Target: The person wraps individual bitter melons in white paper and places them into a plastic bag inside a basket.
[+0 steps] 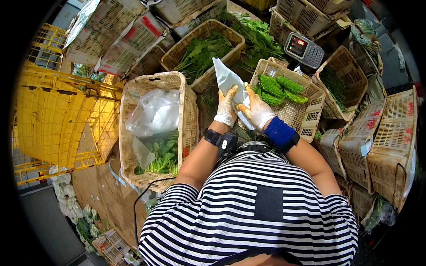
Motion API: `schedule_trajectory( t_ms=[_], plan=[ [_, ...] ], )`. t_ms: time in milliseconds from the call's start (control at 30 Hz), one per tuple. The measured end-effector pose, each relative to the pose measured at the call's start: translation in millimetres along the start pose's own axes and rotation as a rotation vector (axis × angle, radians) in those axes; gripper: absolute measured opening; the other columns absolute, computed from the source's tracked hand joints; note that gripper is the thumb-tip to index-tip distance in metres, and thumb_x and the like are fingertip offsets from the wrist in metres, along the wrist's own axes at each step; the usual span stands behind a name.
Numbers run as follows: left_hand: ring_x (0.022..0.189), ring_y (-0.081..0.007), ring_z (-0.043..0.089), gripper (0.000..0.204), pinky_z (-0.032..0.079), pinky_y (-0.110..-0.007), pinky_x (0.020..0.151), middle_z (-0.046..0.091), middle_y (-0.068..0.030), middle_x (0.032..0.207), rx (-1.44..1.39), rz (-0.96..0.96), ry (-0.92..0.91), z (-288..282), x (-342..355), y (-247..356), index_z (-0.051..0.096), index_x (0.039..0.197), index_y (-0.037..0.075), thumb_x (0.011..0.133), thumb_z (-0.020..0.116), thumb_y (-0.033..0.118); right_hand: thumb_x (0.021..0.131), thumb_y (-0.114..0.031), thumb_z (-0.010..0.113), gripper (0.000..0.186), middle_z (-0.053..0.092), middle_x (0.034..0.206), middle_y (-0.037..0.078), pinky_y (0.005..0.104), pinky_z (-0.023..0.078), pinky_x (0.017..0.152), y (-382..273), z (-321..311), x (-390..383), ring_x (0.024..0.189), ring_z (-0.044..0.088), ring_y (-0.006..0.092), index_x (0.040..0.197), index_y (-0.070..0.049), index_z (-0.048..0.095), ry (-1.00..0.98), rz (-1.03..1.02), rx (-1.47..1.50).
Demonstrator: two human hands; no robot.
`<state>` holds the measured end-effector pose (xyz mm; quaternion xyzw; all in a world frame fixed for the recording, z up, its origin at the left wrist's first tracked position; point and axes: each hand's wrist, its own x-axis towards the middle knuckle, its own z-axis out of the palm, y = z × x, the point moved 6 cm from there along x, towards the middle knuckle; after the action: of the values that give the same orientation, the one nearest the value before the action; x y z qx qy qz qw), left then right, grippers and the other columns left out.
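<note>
My left hand (pixel 225 106), in a stained white glove, is closed on a pale, flattened plastic bag (pixel 230 77). My right hand (pixel 258 110), gloved and with a blue band at the wrist, grips the same bag from its other side. Just right of the bag, several green bitter melons (pixel 282 88) lie in a dirty white basket (pixel 310 119). Left of my hands stands a basket (pixel 188 128) holding clear bags (pixel 153 111) and leafy greens (pixel 162 150).
Baskets of greens (pixel 202 51) stand ahead, beside a grey digital scale (pixel 304 49). Stacked crates (pixel 388 146) line the right; another basket (pixel 344 66) holds dark greens. A yellow wire cage (pixel 57 119) is at the left, over a wooden board (pixel 88 190).
</note>
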<state>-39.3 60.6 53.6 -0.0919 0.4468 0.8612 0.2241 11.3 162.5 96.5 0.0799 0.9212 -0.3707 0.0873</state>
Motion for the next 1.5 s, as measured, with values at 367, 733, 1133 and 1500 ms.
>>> schedule_trajectory(
  t_ms=[367, 733, 1133, 1500],
  plan=[
    [0.108, -0.0257, 0.052, 0.064, 0.043, -0.042, 0.093, 0.051, -0.0117, 0.121, -0.38, -0.25, -0.42, 5.7, -20.6, 6.1, 0.037, 0.13, 0.006, 0.079, 0.063, 0.036, 0.085, -0.031, 0.061, 0.058, 0.056, 0.108, 0.008, 0.0229, 0.044, 0.084, 18.9, 42.6, -0.5, 0.096, 0.053, 0.01, 0.127, 0.004, 0.039, -0.59, 0.01, 1.33],
    [0.093, -0.0264, 0.059, 0.043, 0.049, -0.041, 0.084, 0.059, -0.0128, 0.105, -0.37, -0.196, -0.123, -0.3, 1.1, 4.7, 0.047, 0.119, 0.003, 0.082, 0.06, 0.022, 0.083, -0.043, 0.057, 0.062, 0.055, 0.113, 0.021, 0.0347, 0.044, 0.087, 2.1, 1.2, 4.9, 0.104, 0.055, 0.0297, 0.127, -0.003, 0.04, 0.195, -0.184, 0.41],
    [0.114, -0.0284, 0.046, 0.089, 0.036, -0.042, 0.099, 0.044, -0.0128, 0.13, -0.589, -0.152, -0.415, 19.0, -26.0, 36.9, 0.033, 0.133, 0.004, 0.075, 0.044, 0.071, 0.077, -0.047, 0.064, 0.068, 0.055, 0.111, 0.019, 0.0342, 0.043, 0.087, -41.0, -16.0, -6.1, 0.102, 0.054, 0.0304, 0.122, -0.001, 0.044, 0.252, -0.333, 0.402],
    [0.107, -0.0271, 0.051, 0.087, 0.045, -0.043, 0.091, 0.051, -0.0113, 0.117, -0.454, -0.045, -0.343, 4.1, -10.1, 39.6, 0.039, 0.126, 0.008, 0.065, 0.063, 0.066, 0.087, -0.039, 0.055, 0.049, 0.056, 0.105, 0.008, 0.0241, 0.044, 0.082, -5.3, 12.6, 17.1, 0.093, 0.055, 0.0156, 0.12, -0.004, 0.046, -0.049, -0.188, 0.772]
  ],
)
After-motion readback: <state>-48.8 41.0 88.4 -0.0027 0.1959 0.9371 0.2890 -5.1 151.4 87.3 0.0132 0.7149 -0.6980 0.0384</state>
